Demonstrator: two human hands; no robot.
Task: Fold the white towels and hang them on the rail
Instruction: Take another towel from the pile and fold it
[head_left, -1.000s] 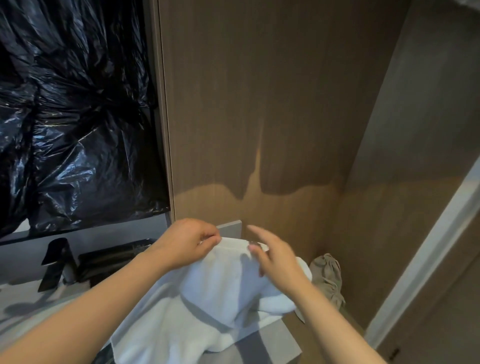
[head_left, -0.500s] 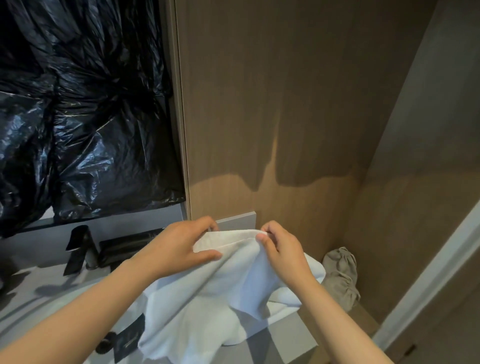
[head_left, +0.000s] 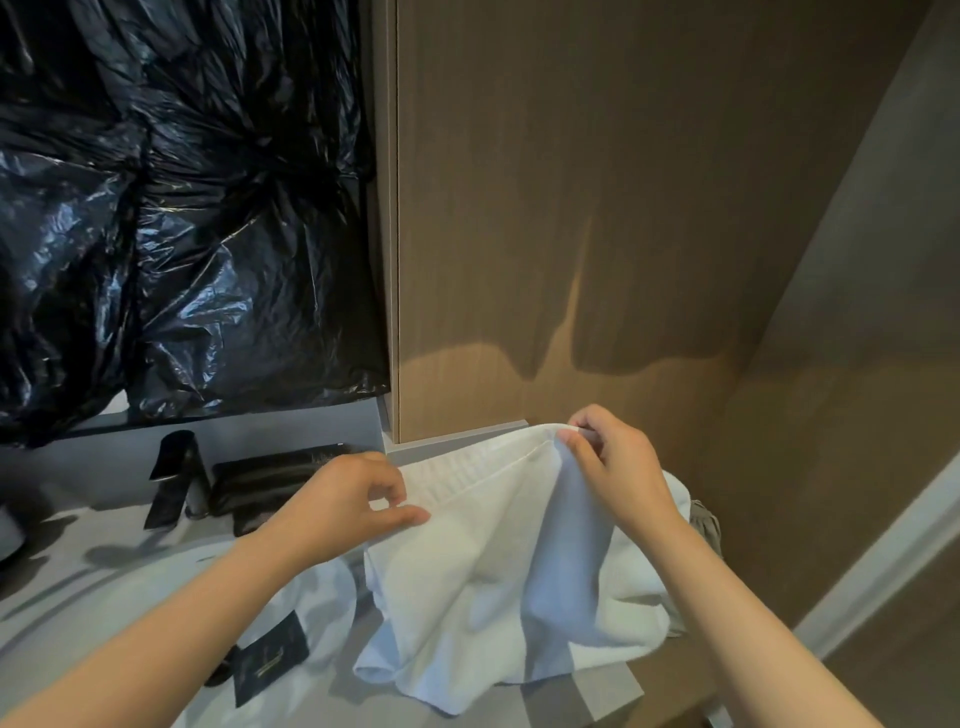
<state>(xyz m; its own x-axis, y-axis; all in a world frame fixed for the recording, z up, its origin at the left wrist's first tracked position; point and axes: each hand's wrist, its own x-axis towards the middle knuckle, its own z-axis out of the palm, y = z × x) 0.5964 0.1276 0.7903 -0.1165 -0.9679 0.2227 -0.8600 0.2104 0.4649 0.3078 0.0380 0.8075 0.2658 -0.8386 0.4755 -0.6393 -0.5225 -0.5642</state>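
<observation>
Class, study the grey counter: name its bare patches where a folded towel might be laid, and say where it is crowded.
Bare: the grey counter corner below the white towel's hem, and a strip left, before the black upright holder. Crowded: the back, with the black rectangular case; the middle, under towel and black card.

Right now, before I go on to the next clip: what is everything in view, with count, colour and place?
white towel: one, white, centre, held up over the countertop
countertop: one, grey, under the towel and running left
black plastic sheeting: one, glossy black, upper left
wood panel: one, brown, behind the towel
toiletry containers: at least two, black, back of the countertop, left
card: one, black, on the countertop by the towel's lower left edge
crumpled cloth: one, beige, right of the towel, mostly hidden
left hand: pinches the towel's left edge
right hand: pinches the towel's top hem
</observation>
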